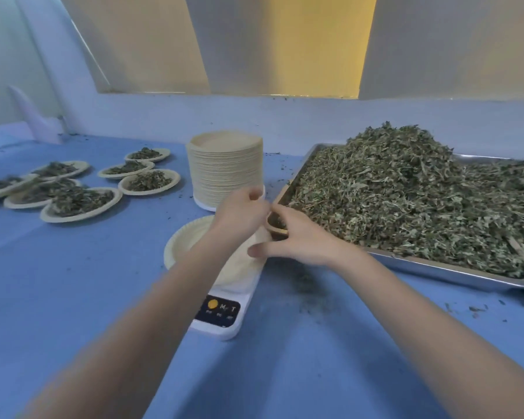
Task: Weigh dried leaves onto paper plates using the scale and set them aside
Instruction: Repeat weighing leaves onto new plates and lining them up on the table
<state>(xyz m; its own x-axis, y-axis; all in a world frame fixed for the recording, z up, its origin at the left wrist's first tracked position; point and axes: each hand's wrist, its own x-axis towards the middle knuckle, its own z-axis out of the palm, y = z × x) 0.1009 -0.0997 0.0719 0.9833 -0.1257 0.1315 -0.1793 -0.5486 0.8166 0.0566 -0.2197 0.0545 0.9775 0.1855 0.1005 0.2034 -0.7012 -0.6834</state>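
Right hand [297,240], at frame centre, grips a leaf-filled scoop [276,226] beside the left hand [242,213]; tipping early could spill leaves past the empty plate [182,243].

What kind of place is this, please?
Probably a small herb or tea portioning workroom, not a home kitchen: a big metal tray heaped with dried leaves, a tall stack of paper plates, a digital scale, and filled plates set aside on a blue-covered table.

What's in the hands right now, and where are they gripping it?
The right hand holds a small leaf-filled scoop, fingers curled round its bowl. Left hand's hold can't be told.
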